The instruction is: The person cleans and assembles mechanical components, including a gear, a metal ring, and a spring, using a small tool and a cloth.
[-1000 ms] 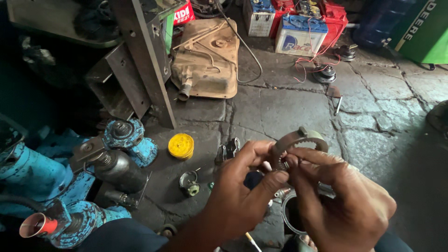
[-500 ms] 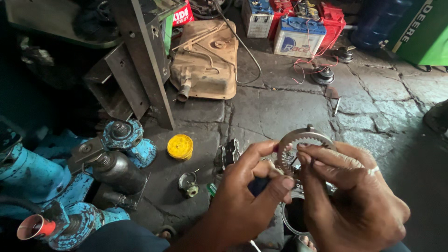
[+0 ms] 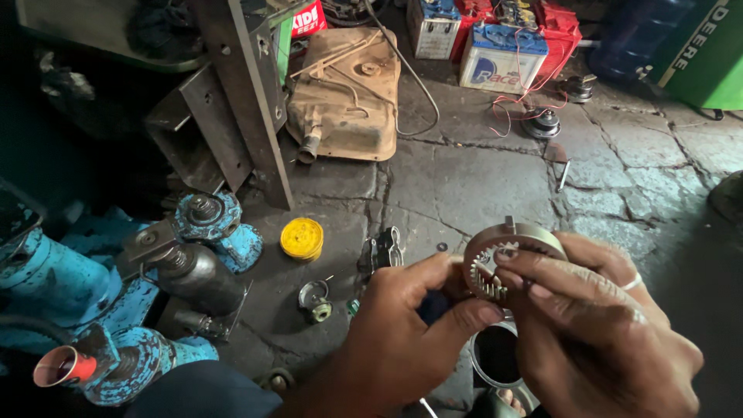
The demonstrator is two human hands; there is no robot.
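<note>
Above the stone floor (image 3: pixel 480 178), near its lower right edge, our left hand (image 3: pixel 402 340) and right hand (image 3: pixel 596 333) both pinch a toothed metal ring (image 3: pixel 507 259), fitting it together. Next, we judge, comes careful seating with the fingertips.

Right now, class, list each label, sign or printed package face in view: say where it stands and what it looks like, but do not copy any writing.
Red sticker: top centre, on the green post behind the steel frame; small red panel, white lettering.
Battery label: top centre-right, on the front of a white box-shaped battery with a blue lid; blue lettering on white.
Green panel: top right corner; large green surface, pale lettering running along its edge.
</note>
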